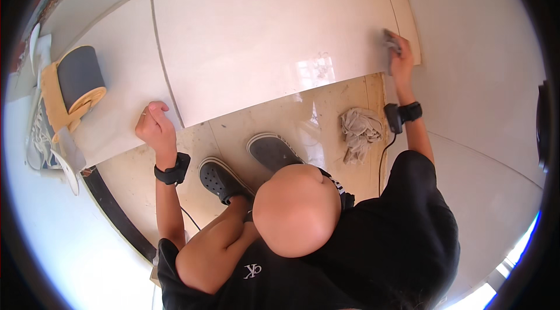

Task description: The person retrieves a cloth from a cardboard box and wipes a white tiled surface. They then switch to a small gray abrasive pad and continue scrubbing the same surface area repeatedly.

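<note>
My right hand (401, 65) is closed around a grey cloth (392, 43), slightly blurred, against the right end of a glossy white slab (262, 36). Folded into a fist, my left hand (156, 125) rests at the slab's near left side, just left of a dark joint line. Nothing shows in that fist, though the undersides of its fingers are hidden. Each wrist wears a black strap with a small black device.
A dark grey roll with a tan inner side (81, 79) lies at the left, beside white items. On the tiled floor below the slab is a crumpled beige rag (361, 129), right of my grey clogs (272, 151). A white wall (478, 53) bounds the right side.
</note>
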`<control>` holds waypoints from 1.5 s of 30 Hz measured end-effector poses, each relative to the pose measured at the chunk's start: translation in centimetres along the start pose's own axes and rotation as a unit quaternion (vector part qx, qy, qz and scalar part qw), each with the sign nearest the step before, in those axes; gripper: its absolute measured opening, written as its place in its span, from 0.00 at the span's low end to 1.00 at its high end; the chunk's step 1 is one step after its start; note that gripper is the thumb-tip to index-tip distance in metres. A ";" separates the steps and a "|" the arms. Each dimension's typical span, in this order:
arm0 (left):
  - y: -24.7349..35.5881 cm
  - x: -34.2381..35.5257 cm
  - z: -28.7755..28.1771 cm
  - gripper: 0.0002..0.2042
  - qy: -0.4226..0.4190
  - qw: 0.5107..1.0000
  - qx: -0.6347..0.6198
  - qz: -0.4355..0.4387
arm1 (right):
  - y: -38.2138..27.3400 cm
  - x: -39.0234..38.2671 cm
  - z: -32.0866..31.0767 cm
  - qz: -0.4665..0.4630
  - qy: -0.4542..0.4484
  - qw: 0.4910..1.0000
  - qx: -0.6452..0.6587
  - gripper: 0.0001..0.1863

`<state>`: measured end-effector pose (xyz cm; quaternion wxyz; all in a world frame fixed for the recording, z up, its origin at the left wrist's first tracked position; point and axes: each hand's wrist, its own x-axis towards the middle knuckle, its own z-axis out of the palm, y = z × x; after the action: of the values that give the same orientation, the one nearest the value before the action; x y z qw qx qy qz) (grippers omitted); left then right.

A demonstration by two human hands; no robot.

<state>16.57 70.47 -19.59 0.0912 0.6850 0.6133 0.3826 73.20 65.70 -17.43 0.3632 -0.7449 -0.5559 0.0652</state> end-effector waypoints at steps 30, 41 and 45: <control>-2.3 -3.4 6.0 0.21 -0.003 1.000 -0.014 -0.010 | 5.6 -6.3 4.2 -0.025 0.044 0.997 -0.054 0.36; -3.9 -3.3 6.6 0.22 -0.008 1.000 -0.014 -0.016 | 5.2 -8.8 4.8 -0.007 0.004 0.996 -0.089 0.34; -4.0 -2.8 6.7 0.22 -0.004 1.000 -0.007 -0.012 | 4.4 -7.8 5.5 0.114 0.005 0.987 -0.110 0.34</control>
<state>17.92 71.12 -27.77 0.1036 0.6783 0.6185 0.3829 70.97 60.90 -26.51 0.2718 -0.8390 -0.4696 0.0404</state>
